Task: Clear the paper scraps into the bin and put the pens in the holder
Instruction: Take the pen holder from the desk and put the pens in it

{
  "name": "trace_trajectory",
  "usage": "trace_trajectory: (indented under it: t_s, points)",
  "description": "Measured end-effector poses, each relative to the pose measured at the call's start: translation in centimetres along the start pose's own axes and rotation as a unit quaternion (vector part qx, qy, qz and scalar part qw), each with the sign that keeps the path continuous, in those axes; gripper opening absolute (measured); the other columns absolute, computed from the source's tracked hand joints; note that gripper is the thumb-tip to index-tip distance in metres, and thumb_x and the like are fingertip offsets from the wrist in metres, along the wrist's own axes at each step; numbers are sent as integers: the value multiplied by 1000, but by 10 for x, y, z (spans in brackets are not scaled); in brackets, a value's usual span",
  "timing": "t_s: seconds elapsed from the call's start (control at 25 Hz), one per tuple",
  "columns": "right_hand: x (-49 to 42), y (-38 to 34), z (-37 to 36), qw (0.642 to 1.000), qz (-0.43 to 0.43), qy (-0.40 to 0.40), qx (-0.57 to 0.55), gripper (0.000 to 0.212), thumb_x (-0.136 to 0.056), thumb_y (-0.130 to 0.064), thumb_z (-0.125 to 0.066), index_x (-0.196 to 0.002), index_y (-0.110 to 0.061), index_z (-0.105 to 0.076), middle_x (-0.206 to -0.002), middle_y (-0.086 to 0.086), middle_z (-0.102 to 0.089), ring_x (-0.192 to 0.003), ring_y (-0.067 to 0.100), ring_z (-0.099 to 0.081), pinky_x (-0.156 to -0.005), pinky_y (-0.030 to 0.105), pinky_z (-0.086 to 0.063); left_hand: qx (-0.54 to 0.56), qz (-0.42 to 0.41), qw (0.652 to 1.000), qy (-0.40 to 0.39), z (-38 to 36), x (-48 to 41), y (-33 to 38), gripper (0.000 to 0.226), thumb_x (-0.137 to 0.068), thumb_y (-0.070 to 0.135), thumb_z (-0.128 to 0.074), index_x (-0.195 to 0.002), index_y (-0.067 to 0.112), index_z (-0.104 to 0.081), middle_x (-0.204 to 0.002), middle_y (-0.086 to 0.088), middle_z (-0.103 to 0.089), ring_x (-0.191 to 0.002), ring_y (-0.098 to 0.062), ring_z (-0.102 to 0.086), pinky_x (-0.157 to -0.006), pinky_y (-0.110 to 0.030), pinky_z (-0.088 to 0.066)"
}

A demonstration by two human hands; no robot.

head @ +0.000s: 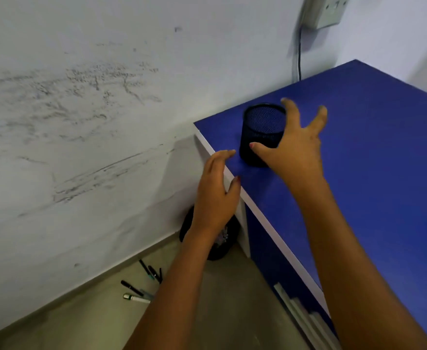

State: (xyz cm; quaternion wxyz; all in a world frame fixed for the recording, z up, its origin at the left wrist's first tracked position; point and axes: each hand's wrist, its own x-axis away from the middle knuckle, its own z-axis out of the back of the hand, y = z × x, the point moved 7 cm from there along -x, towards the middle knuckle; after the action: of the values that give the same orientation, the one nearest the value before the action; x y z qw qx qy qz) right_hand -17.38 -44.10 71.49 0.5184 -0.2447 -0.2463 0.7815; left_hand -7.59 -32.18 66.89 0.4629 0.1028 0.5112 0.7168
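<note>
Right hand (293, 152) with fingers spread against the holder (260, 133), left hand (215, 195) open, pens (141, 284) on floor

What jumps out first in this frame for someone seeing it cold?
The blue desk fills the right side, with a black mesh holder near its corner that looks empty. The right hand is spread open at the holder, while the left hand hangs open over the desk edge. Below, pens lie scattered on the floor by the wall, near a dark bin partly hidden behind the left arm.
</note>
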Motion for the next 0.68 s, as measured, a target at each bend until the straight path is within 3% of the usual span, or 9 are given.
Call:
trace_trajectory:
  t_s: [0.08,0.16,0.24,0.4,0.48,0.6,0.68]
  points:
    - [-14,-2,-12,998,1,-61,18,40,-80,-29,-70,-113,-10,-56,-138,21,-35,-105,36,-52,-87,39,-48,-6,9,1000,17,12,6,-9,41,-85,2,-57,-124,12,-45,-131,-5,-47,-118,-6,-39,-93,6,-24]
    - [-1,-14,-18,997,69,-21,-37,22,-79,-23,-71,-91,-6,-64,-124,20,-50,-103,32,-54,-86,33,-49,-11,32,999,26,26,21,-27,42,-85,1,-58,-124,12,-45,-127,1,-45,-117,-3,-37,-95,5,-24]
    - [35,-31,-40,985,131,-20,-109,16,-74,-19,-75,-84,-8,-68,-126,18,-52,-111,30,-52,-89,32,-48,-13,66,997,39,46,45,-61,42,-85,-1,-57,-124,11,-45,-123,2,-45,-114,4,-36,-93,5,-25]
    - [115,-44,-138,965,177,-134,-142,15,-71,-19,-78,-78,-10,-69,-128,13,-55,-114,28,-55,-94,41,-52,-41,176,982,53,101,120,-152,42,-86,0,-56,-123,16,-46,-122,5,-45,-106,10,-36,-84,9,-26]
    - [147,-30,-202,960,198,-176,-90,16,-68,-18,-80,-74,-9,-69,-131,17,-54,-112,33,-58,-91,44,-53,-66,244,965,65,129,164,-201,42,-85,0,-57,-123,16,-47,-120,3,-47,-100,7,-43,-82,6,-29]
    - [201,8,-309,941,184,-282,-25,19,-59,-18,-85,-67,-10,-70,-127,20,-58,-105,35,-63,-83,34,-53,-87,330,938,52,162,229,-287,41,-84,-3,-57,-122,12,-48,-120,-1,-48,-109,-11,-46,-95,-20,-31]
    - [243,51,-394,916,133,-377,17,25,-57,-21,-86,-74,-10,-72,-127,16,-59,-101,31,-65,-79,24,-50,-116,343,932,4,172,265,-349,41,-83,-4,-57,-121,9,-48,-119,-2,-49,-115,-23,-48,-95,-27,-30]
